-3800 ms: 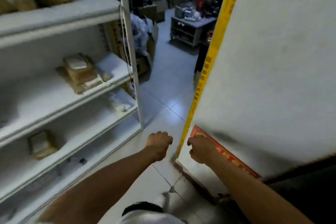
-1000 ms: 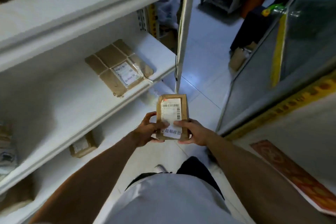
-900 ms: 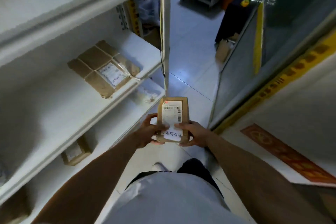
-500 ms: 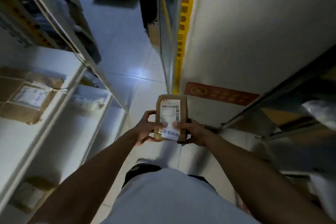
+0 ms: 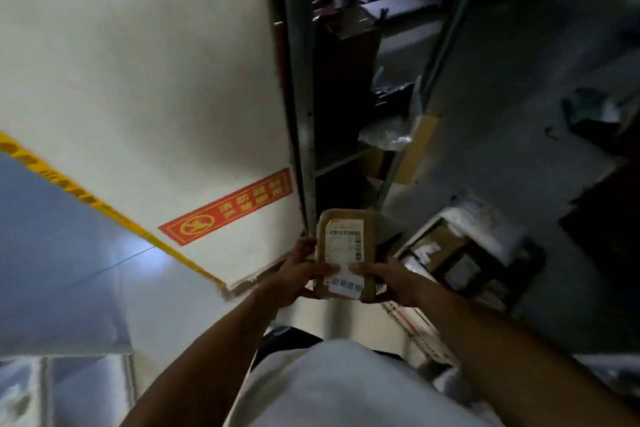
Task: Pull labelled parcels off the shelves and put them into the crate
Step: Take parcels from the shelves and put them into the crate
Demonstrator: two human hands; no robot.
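Observation:
A small brown cardboard parcel (image 5: 346,253) with a white barcode label faces up in front of my chest. My left hand (image 5: 298,274) grips its left edge, thumb on top. My right hand (image 5: 388,279) grips its right edge, thumb on the label. Just right of the parcel and lower, a crate-like container (image 5: 467,260) on the floor holds several labelled parcels and bags; its edges are dim and blurred.
A white wall panel (image 5: 138,80) with a red sign (image 5: 228,208) and a yellow stripe stands on the left. A dark metal rack (image 5: 346,80) with boxes and plastic bags rises straight ahead. Grey floor lies to the right with dark clutter.
I have turned right, away from the white shelves, which are out of view. Both hands still hold the parcel at chest height. The dark rack and the floor container have come into view.

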